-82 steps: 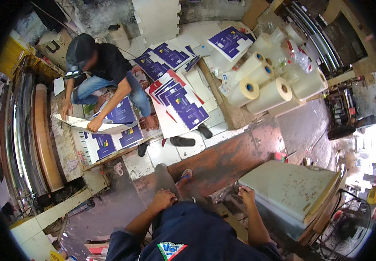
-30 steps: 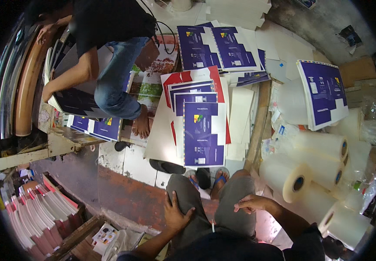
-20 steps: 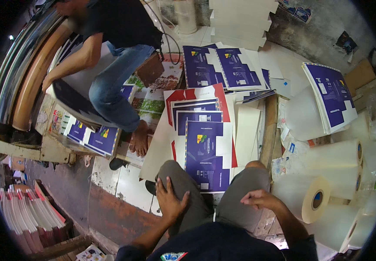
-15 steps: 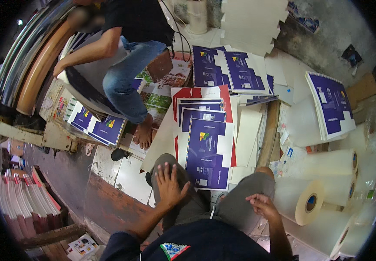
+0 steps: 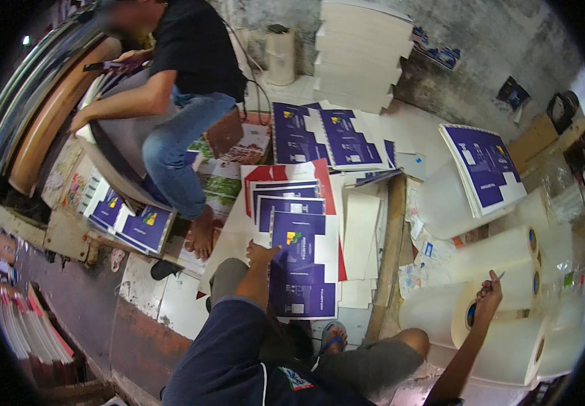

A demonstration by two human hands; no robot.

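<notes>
Currently, the left hand [image 5: 260, 253] is resting at the left edge of the uppermost purple-and-white sheet [image 5: 302, 271], its fingers lying partly spread over the margin; whether thumb and fingers are pinching the paper cannot be told. This sheet is lying in front of the wearer, on a fanned group of similar sheets [image 5: 289, 205]. Beneath these, red sheets [image 5: 327, 181] and a large pale sheet [image 5: 228, 233] are showing at the edges. The right hand [image 5: 487, 299] is standing raised, well apart from the left, with its fingers curled around a thin object [image 5: 501, 275] (too small to identify). Near it, film rolls [image 5: 434, 314] are lying on their sides; contact cannot be confirmed. Farther forward, a stack of purple sheets [image 5: 485, 169] is resting tilted on another roll. A wooden beam [image 5: 388, 250] is separating the rolls from the fanned sheets. At the left, a seated co-worker [image 5: 201, 51] is steadying a bent bundle [image 5: 123, 135] of sheets with one hand and holding a dark flat object [image 5: 99, 66] with the other.
</notes>
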